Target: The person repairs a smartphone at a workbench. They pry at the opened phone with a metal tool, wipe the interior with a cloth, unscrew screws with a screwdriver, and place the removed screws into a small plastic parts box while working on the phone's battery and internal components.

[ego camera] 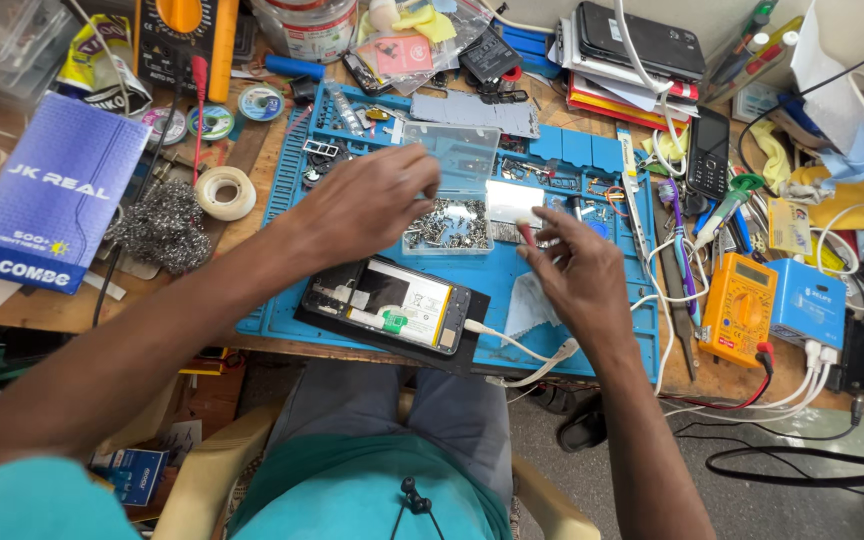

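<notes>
A blue box [47,195] lies at the bench's [252,225] left edge, with steel wool [162,228] and a tape roll [225,192] just beside it. At the far left top sits an orange-and-black meter [184,35]. A stack of phones and cases [630,50] rests at the back, and a black phone [709,152] lies right of the blue mat [592,340]. An orange multimeter [739,308] sits by a blue charger box [805,303], white cables [677,290] trailing between them. Pens [752,40] lean at the far right corner.

opened phone [387,305] on mat [552,350], screw box [449,222] behind, multimeter [739,308] right
</notes>
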{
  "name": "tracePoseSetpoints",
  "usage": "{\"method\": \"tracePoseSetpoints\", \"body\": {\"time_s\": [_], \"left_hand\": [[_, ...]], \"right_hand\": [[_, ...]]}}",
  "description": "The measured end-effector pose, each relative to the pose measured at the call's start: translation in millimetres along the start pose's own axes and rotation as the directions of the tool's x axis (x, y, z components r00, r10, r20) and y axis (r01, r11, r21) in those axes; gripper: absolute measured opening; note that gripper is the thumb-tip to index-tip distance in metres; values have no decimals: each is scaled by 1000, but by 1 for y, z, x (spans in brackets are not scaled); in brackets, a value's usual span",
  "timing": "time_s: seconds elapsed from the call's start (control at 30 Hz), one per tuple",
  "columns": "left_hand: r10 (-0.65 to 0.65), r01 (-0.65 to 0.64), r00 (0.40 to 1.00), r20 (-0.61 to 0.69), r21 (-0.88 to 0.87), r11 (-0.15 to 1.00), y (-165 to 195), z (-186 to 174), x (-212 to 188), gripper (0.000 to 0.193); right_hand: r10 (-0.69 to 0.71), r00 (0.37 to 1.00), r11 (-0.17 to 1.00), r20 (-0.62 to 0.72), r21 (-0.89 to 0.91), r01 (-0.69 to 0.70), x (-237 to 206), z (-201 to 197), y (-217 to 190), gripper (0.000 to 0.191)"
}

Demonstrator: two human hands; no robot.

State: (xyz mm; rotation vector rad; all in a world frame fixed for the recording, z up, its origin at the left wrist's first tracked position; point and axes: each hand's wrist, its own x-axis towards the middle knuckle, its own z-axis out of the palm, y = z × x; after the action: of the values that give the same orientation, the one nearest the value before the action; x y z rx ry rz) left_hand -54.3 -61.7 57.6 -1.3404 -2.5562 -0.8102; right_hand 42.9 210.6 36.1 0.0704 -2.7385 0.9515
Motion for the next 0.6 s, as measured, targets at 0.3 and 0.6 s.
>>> {"method": "tracePoseSetpoints", "body": {"time_s": [0.3,0.6], "left_hand": [[-270,240,936,-227,-153,959,30,-11,-116,29],[-321,256,868,-379,-212,943,30,16,-136,31]], "right_hand": [[117,993,959,3,-261,-113,10,-30,45,32],[216,976,927,-4,313,-204,27,-43,54,53]]}}
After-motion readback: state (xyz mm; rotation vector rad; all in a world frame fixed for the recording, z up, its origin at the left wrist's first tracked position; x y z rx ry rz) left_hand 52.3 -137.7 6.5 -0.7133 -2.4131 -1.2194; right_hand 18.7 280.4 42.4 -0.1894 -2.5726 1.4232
